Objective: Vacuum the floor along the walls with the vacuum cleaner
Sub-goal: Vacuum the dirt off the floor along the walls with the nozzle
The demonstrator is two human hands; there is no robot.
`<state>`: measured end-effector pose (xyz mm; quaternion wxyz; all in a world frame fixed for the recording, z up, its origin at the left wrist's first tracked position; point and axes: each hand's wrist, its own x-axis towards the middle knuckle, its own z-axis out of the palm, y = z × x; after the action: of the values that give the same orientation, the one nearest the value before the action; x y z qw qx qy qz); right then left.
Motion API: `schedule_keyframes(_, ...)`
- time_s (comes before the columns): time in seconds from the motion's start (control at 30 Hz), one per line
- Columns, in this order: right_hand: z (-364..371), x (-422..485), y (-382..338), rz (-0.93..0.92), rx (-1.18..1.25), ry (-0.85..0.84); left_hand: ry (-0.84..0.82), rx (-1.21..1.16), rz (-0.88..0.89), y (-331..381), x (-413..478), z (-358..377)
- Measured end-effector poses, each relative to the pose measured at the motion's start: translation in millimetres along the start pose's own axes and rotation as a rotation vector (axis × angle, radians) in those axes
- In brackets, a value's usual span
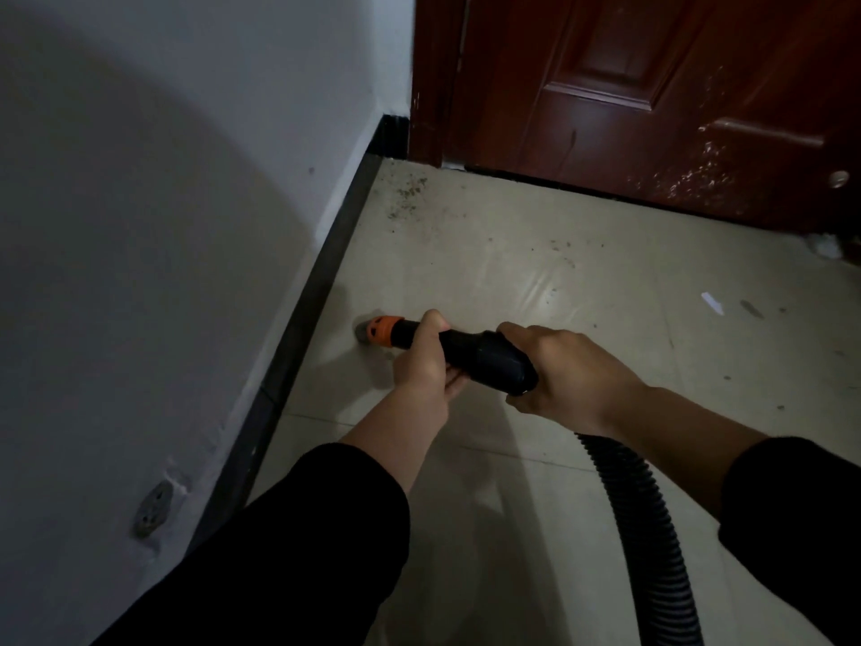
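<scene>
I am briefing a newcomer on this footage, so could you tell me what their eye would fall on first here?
The vacuum nozzle with its orange collar stands out at centre, its tip at the pale floor tiles near the black skirting board. The left hand and right hand both hold the black tube behind it. Next comes the scatter of dark debris in the far corner, by the red-brown door.

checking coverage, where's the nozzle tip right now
Head view, left of centre: the nozzle tip is at the floor beside the black baseboard, just ahead of the left hand.
</scene>
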<state>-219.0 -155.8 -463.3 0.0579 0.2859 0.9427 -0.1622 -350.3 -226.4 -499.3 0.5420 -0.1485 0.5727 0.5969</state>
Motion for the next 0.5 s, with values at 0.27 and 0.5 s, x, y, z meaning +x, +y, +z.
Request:
schedule_keyframes(0.27, 4, 19, -9, 0.045, -0.062, 0.062, 0.039, -0.090, 0.032, 15, 10, 0)
schedule_keyframes(0.5, 3, 35, -11, 0.111, -0.054, 0.090, 0.057, -0.130, 0.067, 26, 22, 10)
